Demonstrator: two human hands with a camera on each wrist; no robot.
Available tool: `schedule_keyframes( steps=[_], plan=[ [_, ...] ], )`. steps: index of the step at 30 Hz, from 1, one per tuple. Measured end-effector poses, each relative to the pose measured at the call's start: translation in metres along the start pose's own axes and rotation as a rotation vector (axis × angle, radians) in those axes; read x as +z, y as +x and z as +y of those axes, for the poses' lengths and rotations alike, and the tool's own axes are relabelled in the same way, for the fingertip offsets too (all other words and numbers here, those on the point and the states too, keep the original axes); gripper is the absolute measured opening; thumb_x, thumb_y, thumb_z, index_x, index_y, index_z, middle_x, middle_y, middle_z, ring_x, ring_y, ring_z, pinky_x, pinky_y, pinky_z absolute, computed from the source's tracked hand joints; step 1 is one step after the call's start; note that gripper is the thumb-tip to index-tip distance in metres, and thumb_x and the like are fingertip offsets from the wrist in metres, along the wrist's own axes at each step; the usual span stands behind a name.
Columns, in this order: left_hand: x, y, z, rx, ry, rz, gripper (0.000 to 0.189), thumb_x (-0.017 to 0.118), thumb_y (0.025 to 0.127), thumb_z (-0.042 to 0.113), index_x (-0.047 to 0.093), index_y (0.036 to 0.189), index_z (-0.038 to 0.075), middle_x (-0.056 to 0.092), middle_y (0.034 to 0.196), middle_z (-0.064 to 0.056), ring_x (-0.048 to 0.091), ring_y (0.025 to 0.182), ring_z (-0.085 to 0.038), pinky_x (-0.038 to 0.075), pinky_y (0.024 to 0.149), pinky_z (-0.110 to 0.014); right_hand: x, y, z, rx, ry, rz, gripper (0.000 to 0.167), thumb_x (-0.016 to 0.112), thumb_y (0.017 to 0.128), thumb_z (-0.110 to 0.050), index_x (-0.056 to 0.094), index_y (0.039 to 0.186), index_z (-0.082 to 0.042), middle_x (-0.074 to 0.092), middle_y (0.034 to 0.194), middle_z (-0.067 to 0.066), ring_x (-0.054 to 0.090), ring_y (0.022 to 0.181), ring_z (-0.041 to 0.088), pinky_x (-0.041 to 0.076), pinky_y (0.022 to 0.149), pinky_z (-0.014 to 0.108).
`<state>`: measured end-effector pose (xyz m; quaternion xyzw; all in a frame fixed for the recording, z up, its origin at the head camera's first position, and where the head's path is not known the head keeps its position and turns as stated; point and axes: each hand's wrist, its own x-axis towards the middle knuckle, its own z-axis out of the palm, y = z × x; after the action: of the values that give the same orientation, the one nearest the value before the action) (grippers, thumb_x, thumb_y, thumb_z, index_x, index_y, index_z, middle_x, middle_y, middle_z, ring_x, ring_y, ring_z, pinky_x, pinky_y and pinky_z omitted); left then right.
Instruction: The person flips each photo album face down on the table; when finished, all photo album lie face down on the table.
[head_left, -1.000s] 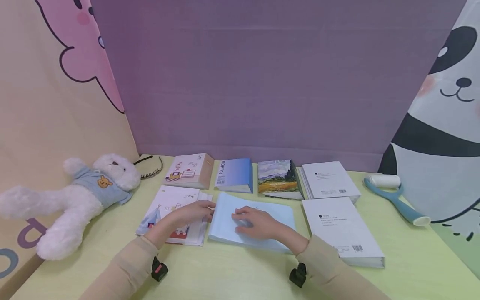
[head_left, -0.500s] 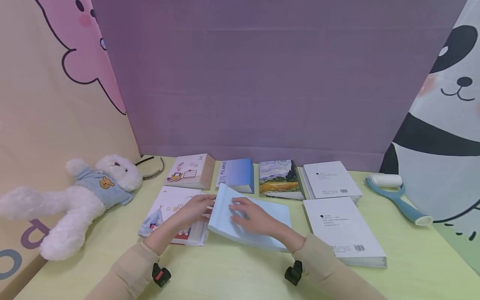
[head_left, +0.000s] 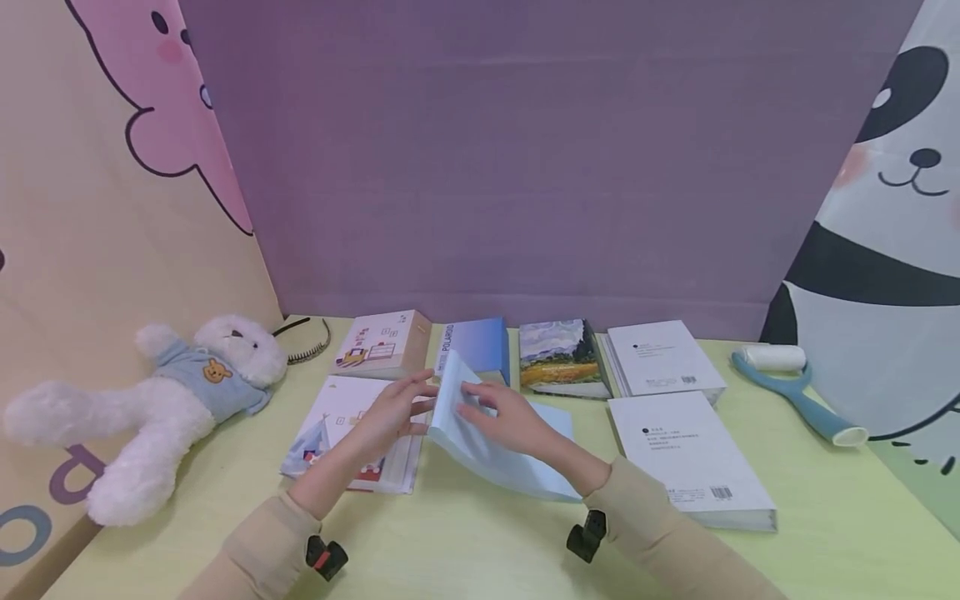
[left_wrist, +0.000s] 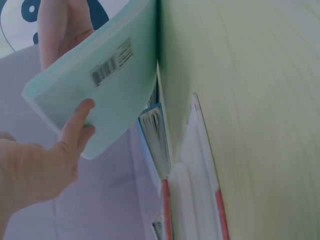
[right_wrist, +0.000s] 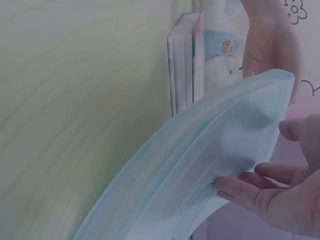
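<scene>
A soft light-blue booklet [head_left: 495, 471] tilts in front of me, its left side raised off the table and its pages bending. My left hand [head_left: 386, 421] is at the raised edge, and in the left wrist view its extended fingers touch the back cover near a barcode [left_wrist: 111, 62]. On the front cover rest the spread fingertips of my right hand [head_left: 517, 425], close to the spine. In the right wrist view that right hand [right_wrist: 295, 200] touches the cover [right_wrist: 165, 195] beside some printed lettering. A white illustrated book [head_left: 318, 433] lies beneath my left hand.
Behind stand a pink-white book [head_left: 375, 342], a blue book [head_left: 491, 342] and a painted-cover book [head_left: 555, 358]. Two white books, one nearer [head_left: 682, 450] and one farther [head_left: 663, 358], lie right. Farther right is a lint roller [head_left: 802, 404]. A plush toy [head_left: 187, 392] and headband [head_left: 315, 350] are left.
The booklet's left side has risen from nearly flat to steeply tilted, and the booklet bends more. Both hands have moved up with it; the other books have stayed in place.
</scene>
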<state>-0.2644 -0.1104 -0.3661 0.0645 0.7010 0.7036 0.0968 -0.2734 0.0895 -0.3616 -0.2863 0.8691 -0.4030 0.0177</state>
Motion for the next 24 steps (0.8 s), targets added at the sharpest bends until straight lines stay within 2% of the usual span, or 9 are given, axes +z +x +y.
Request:
schedule_keyframes(
  steps=[7, 12, 15, 19, 24],
  plan=[
    [0.006, -0.007, 0.005, 0.098, -0.074, 0.019, 0.045, 0.026, 0.103, 0.025, 0.031, 0.144, 0.009, 0.043, 0.135, -0.021, 0.042, 0.131, -0.035, 0.054, 0.086, -0.040, -0.003, 0.003, -0.014, 0.121, 0.101, 0.045, 0.058, 0.057, 0.092, -0.043, 0.049, 0.137, -0.007, 0.053, 0.124, 0.010, 0.052, 0.122, 0.029, 0.046, 0.099, 0.043],
    [0.011, -0.009, 0.005, 0.148, -0.107, 0.005, 0.044, 0.026, 0.103, 0.027, 0.030, 0.145, 0.011, 0.041, 0.137, -0.019, 0.039, 0.133, -0.034, 0.054, 0.085, -0.041, -0.009, 0.003, -0.025, 0.167, 0.174, 0.031, 0.063, 0.055, 0.092, -0.045, 0.043, 0.141, -0.009, 0.049, 0.136, 0.011, 0.050, 0.125, 0.032, 0.047, 0.096, 0.047],
    [0.014, -0.010, 0.005, 0.172, -0.122, -0.013, 0.045, 0.027, 0.103, 0.028, 0.028, 0.145, 0.013, 0.040, 0.137, -0.017, 0.036, 0.135, -0.033, 0.053, 0.088, -0.043, -0.013, 0.004, -0.033, 0.172, 0.217, 0.012, 0.066, 0.055, 0.092, -0.046, 0.037, 0.144, -0.009, 0.050, 0.136, 0.011, 0.050, 0.124, 0.033, 0.051, 0.091, 0.047],
    [0.017, -0.010, 0.005, 0.211, -0.127, -0.060, 0.045, 0.028, 0.103, 0.031, 0.028, 0.146, 0.016, 0.037, 0.140, -0.015, 0.032, 0.138, -0.031, 0.049, 0.093, -0.048, -0.018, 0.004, -0.042, 0.197, 0.254, 0.004, 0.074, 0.057, 0.090, -0.047, 0.028, 0.148, -0.011, 0.053, 0.130, 0.012, 0.053, 0.120, 0.032, 0.055, 0.083, 0.044],
    [0.017, -0.009, 0.006, 0.249, -0.089, -0.155, 0.046, 0.027, 0.104, 0.033, 0.024, 0.147, 0.021, 0.029, 0.151, -0.011, 0.028, 0.140, -0.030, 0.044, 0.099, -0.052, -0.025, 0.004, -0.044, 0.264, 0.333, 0.005, 0.087, 0.064, 0.087, -0.044, 0.014, 0.151, -0.014, 0.047, 0.134, 0.016, 0.055, 0.116, 0.034, 0.055, 0.083, 0.046]
  ],
)
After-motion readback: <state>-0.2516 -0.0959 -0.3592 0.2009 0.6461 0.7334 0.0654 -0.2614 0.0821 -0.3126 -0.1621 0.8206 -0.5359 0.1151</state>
